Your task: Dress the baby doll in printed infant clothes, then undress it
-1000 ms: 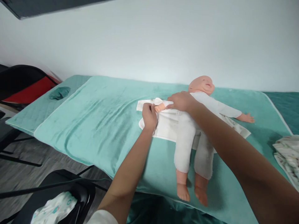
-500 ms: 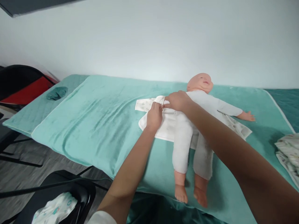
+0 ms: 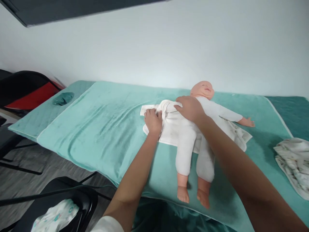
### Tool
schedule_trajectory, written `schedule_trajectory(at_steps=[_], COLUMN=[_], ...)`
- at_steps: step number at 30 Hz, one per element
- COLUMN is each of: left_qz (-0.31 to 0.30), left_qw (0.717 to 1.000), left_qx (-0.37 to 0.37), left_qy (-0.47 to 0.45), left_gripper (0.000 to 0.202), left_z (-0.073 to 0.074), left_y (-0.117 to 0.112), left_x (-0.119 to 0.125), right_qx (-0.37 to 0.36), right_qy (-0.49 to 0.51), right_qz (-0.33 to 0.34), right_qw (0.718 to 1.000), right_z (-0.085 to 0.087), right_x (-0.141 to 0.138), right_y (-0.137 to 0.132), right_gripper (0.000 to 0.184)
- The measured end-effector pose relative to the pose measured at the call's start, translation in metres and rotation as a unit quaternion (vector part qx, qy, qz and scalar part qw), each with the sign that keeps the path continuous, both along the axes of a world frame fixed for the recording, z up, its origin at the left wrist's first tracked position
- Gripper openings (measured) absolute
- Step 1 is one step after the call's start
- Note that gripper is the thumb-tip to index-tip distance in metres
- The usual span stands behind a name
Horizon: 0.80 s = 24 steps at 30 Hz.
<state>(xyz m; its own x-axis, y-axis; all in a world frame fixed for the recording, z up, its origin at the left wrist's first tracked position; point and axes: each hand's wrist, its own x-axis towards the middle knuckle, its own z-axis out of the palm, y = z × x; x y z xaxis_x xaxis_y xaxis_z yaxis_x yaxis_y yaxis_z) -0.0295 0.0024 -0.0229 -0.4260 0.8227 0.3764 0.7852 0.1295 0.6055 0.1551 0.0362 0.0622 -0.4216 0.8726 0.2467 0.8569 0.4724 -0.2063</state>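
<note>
A baby doll [image 3: 190, 141] in a white bodysuit lies on its back on a teal towel [image 3: 108, 129], head toward the wall. Under it is spread an open white patterned garment [image 3: 235, 130]. My left hand [image 3: 153, 120] is closed on the garment's sleeve at the doll's near arm. My right hand [image 3: 189, 108] rests over the doll's shoulder and upper arm, fingers curled on the sleeve cloth. The doll's other arm [image 3: 241, 120] lies stretched out to the right, its hand bare.
A folded patterned cloth [image 3: 292, 161] lies at the towel's right edge. A black chair [image 3: 72, 199] holding a printed cloth [image 3: 56, 217] stands at lower left. Another black and red chair [image 3: 26, 90] is at far left. A dark green ball of cloth [image 3: 63, 98] sits near the towel's left end.
The doll's near hand, bare a second ago, is now covered by the garment sleeve. My left hand has shifted slightly left along the sleeve; my right hand stays at the shoulder.
</note>
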Motion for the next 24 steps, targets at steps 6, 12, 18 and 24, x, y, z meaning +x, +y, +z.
schedule_trajectory(at_steps=[6, 12, 18, 24], left_qz=[-0.066, -0.171, -0.206, -0.246], left_qw=[0.997, 0.973, 0.953, 0.94], left_qx=[0.033, 0.073, 0.027, 0.013], left_qy=[0.018, -0.134, -0.221, -0.238], left_gripper=[0.009, 0.009, 0.018, 0.02], left_z=[0.001, 0.015, 0.048, 0.071], left_y=[-0.004, -0.006, -0.001, 0.014], left_x=[0.003, 0.022, 0.058, 0.073], right_qx=[0.134, 0.025, -0.082, -0.112], right_qy=[0.22, 0.243, 0.328, 0.459], right_qz=[-0.168, -0.309, -0.279, -0.169], right_qw=[0.952, 0.919, 0.899, 0.865], right_z=[-0.028, -0.046, -0.048, -0.062], right_x=[0.068, 0.111, 0.116, 0.107], right_y=[-0.045, -0.059, -0.055, -0.05], right_gripper=[0.035, 0.055, 0.067, 0.075])
